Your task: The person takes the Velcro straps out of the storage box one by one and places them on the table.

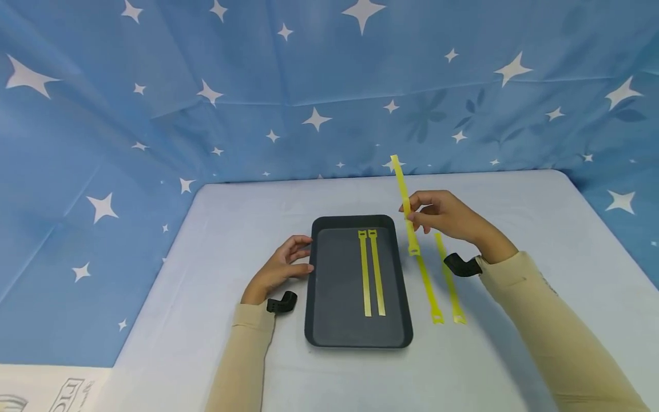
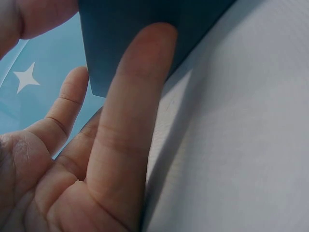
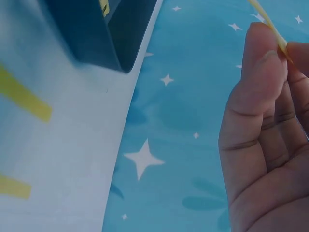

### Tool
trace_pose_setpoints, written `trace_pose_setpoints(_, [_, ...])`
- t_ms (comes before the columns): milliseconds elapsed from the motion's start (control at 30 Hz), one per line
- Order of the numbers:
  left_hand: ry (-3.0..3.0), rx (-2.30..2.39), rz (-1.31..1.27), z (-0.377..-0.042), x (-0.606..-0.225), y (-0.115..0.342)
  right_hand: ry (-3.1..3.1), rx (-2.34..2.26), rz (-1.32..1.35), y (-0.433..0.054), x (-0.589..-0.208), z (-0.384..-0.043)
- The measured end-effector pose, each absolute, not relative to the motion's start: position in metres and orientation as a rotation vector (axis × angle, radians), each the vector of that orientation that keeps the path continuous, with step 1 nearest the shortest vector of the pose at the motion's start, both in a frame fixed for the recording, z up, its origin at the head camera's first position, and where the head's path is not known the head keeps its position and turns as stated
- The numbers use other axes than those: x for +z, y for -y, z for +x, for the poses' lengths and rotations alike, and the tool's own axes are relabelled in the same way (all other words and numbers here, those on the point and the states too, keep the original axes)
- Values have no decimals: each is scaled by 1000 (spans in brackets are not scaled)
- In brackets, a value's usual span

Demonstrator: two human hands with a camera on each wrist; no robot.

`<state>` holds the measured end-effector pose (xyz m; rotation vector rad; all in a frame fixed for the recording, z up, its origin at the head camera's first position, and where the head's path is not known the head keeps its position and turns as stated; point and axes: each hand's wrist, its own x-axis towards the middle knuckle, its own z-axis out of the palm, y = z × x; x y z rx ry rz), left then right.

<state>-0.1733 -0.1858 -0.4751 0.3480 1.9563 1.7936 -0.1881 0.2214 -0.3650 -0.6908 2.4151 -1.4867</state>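
Note:
My right hand pinches a yellow cable tie strap between thumb and fingers, held up beside the tray's far right corner. One end of the strap points up, and its slotted head hangs lowest. In the right wrist view the strap shows edge-on at the fingertips. My left hand touches the left wall of a dark grey tray, its thumb and fingers extended along the outer side. Up close in the left wrist view, the thumb lies against the tray's wall. Two yellow straps lie side by side inside the tray.
To the right of the tray, two more yellow straps lie on the white table, below my right hand. A blue star-patterned cloth hangs behind the table. Printed white material shows at the lower left corner.

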Motion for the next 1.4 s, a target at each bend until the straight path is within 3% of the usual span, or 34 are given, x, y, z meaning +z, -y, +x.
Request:
trace_pose_setpoints(500, [-1946, 1798, 350, -171, -473, 186, -2440, -1463, -459, -263, -377, -162])
trace_pose_setpoints(1400, [-1929, 1808, 346, -173, -475, 184, -2315, -1389, -277, -318, -403, -140])
